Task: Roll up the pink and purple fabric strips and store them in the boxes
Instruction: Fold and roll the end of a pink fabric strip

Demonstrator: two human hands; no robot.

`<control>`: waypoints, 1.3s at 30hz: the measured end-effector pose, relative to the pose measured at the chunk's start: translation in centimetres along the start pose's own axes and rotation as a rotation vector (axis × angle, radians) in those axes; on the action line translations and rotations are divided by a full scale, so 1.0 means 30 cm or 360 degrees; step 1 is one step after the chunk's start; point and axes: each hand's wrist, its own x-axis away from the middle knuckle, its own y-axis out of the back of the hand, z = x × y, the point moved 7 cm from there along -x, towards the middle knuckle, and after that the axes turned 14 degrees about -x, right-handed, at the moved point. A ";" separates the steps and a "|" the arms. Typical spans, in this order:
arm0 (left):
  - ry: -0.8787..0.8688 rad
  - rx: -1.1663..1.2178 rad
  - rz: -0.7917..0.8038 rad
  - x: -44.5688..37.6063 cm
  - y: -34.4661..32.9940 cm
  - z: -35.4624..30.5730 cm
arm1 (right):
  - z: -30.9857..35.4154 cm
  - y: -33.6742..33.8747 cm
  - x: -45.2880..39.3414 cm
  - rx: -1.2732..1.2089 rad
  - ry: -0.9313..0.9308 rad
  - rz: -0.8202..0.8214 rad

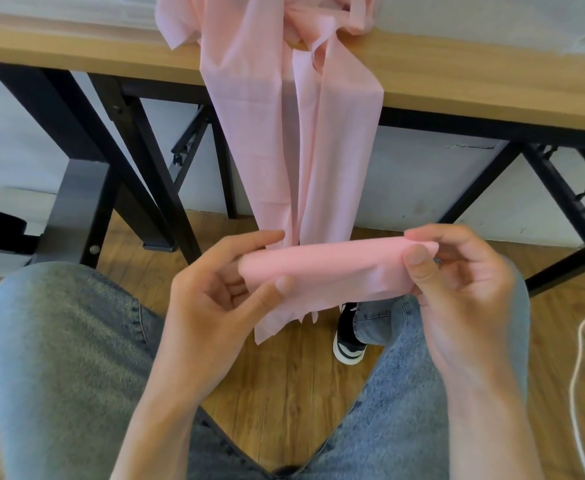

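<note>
Pink fabric strip [294, 140] hangs off table edge; lower end rolled into horizontal tube, frayed tail below.

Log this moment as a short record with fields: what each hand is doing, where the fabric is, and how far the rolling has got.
left hand: pinches the left end of the pink roll
right hand: pinches the right end of the roll
pink strips: hang from the wooden table down to the roll
loose fabric: bunched pile on the tabletop
progress: rolling just begun, most of the strip length unrolled
boxes: none in view
purple fabric: none in view
</note>
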 end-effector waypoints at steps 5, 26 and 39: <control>-0.0092 -0.0076 -0.0022 0.001 0.032 0.005 | 0.001 -0.001 -0.002 -0.0007 -0.0060 -0.0009; -0.0152 -0.0176 0.0040 0.000 0.023 -0.018 | -0.063 -0.001 -0.008 0.0042 -0.0249 0.0244; -0.0085 -0.0268 0.0026 -0.009 0.017 0.003 | -0.070 -0.034 0.005 0.0252 -0.0284 0.0439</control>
